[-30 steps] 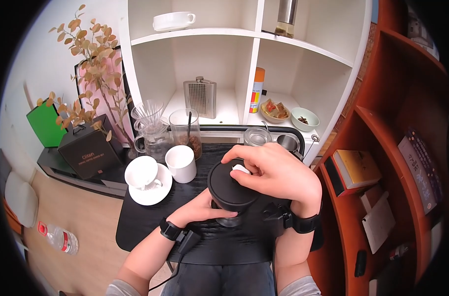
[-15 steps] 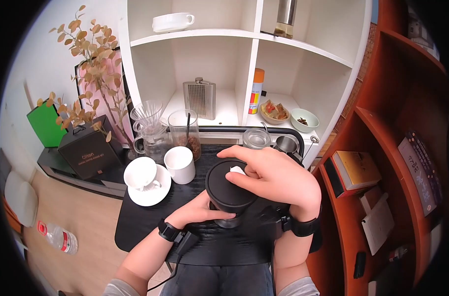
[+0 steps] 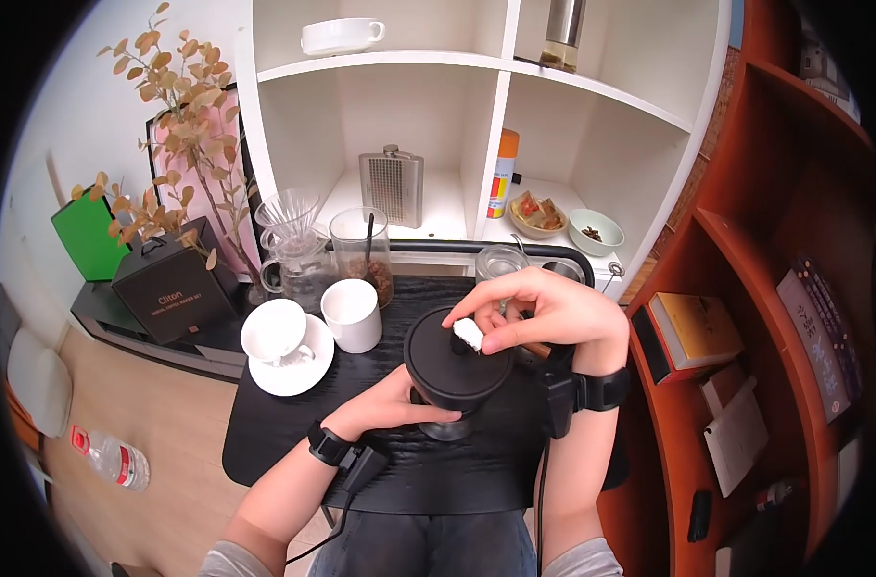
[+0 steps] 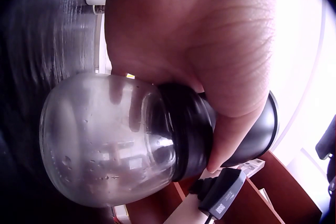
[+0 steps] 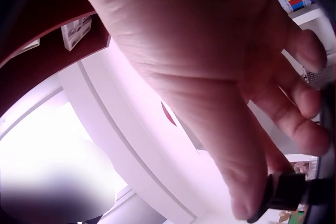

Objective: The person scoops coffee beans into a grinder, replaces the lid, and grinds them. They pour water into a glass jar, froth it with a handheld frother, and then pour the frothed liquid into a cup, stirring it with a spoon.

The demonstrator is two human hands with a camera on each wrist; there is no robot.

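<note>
A black round-topped container (image 3: 447,370) with a clear glass base (image 4: 105,140) stands upright near the middle of the black table (image 3: 313,462). My left hand (image 3: 385,404) grips its narrow black neck from the left, the thumb across the near side. In the left wrist view, droplets cling to the glass. A small white-topped knob (image 3: 468,333) rises from the black lid, and my right hand (image 3: 553,313) pinches it between thumb and index finger. Seen from the right wrist, the knob's black side (image 5: 287,190) lies by the thumb tip.
A white mug (image 3: 351,317) and a white cup on a saucer (image 3: 289,380) stand left of the container. Behind them are a glass dripper (image 3: 289,226) and a jar of brown pieces (image 3: 375,279). A glass jar (image 3: 500,263) stands behind my right hand.
My right hand has turned at the wrist, and its thumb has swung from the lid's near side to the knob's right. The white knob top shows more fully. The left hand keeps its grip.
</note>
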